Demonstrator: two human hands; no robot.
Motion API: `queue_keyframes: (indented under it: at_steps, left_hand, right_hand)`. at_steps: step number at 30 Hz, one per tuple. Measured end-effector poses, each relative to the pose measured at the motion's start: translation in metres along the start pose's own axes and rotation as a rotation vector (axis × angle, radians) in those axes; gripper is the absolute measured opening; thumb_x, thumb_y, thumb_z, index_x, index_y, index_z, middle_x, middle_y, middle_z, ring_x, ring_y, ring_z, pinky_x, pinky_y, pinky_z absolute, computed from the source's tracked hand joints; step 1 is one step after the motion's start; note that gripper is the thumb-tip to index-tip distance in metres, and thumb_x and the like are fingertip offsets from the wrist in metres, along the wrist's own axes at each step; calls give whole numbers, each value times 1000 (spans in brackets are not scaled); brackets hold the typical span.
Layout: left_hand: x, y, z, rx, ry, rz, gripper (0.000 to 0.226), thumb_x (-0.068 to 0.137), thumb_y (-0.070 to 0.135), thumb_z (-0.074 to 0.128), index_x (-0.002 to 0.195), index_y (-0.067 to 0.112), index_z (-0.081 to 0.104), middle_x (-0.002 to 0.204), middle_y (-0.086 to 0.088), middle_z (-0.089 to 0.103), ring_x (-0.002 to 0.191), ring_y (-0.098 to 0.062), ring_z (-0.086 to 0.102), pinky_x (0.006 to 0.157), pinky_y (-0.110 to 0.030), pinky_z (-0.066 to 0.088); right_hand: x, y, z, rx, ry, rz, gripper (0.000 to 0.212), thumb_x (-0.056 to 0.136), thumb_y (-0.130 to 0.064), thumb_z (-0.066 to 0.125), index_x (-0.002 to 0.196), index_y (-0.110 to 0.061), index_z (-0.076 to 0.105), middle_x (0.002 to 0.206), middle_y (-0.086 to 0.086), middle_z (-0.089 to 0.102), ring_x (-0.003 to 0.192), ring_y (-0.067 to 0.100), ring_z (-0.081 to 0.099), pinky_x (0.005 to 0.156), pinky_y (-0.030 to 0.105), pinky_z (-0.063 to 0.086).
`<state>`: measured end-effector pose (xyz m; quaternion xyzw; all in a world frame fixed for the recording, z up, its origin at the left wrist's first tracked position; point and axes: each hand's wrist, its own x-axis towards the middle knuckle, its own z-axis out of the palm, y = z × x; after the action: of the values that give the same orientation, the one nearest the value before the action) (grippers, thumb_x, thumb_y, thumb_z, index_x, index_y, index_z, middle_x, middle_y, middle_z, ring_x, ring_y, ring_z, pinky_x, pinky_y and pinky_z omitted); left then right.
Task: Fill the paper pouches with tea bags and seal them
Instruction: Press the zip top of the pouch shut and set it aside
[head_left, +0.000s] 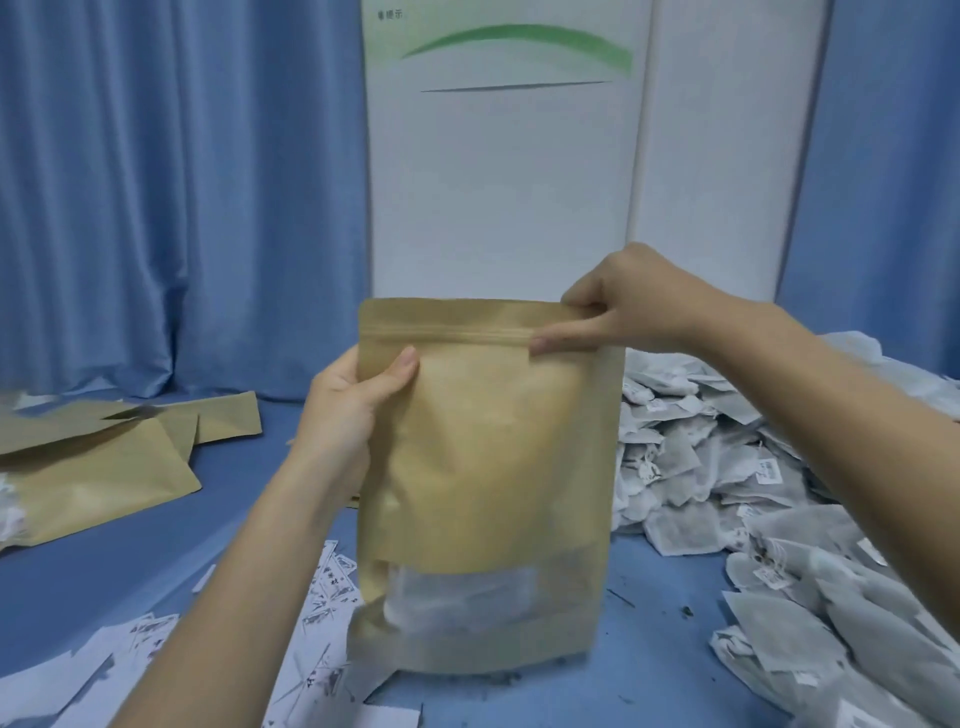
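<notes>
Curtained packing room, heaped tea bags (779, 467)

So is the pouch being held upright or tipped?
Upright. The pouch stands with its zip strip on top; the left hand grips its side, the right hand pinches the zip.

One kraft paper pouch (488, 467) stands upright, held by two hands: the left hand (353, 410) and the right hand (628, 306). At least three more flat pouches (98, 467) lie at left. Tea bags (727, 467) form an uncountable heap at right. Many white paper slips (311, 644), too jumbled to count.
</notes>
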<state>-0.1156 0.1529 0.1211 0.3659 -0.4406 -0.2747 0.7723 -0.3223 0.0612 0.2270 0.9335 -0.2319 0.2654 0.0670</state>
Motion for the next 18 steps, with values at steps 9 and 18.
queue_keyframes:
  at_steps: [9,18]
  left_hand:
    - [-3,-26,10,-154,-62,-237,25,69,24,70,93,18,71,96,-4,73,82,-17,71,62,-28,56]
    - [-6,-51,13,-13,37,-225,26,65,38,75,82,18,76,92,-2,73,82,-12,69,68,-25,53]
  right_hand:
    - [-3,33,31,-91,163,49,74,46,-79,54,96,-24,54,88,-12,47,78,11,49,64,27,40]
    - [-5,45,46,-120,17,49,47,72,-66,54,79,-22,70,77,-6,62,81,13,56,75,26,39]
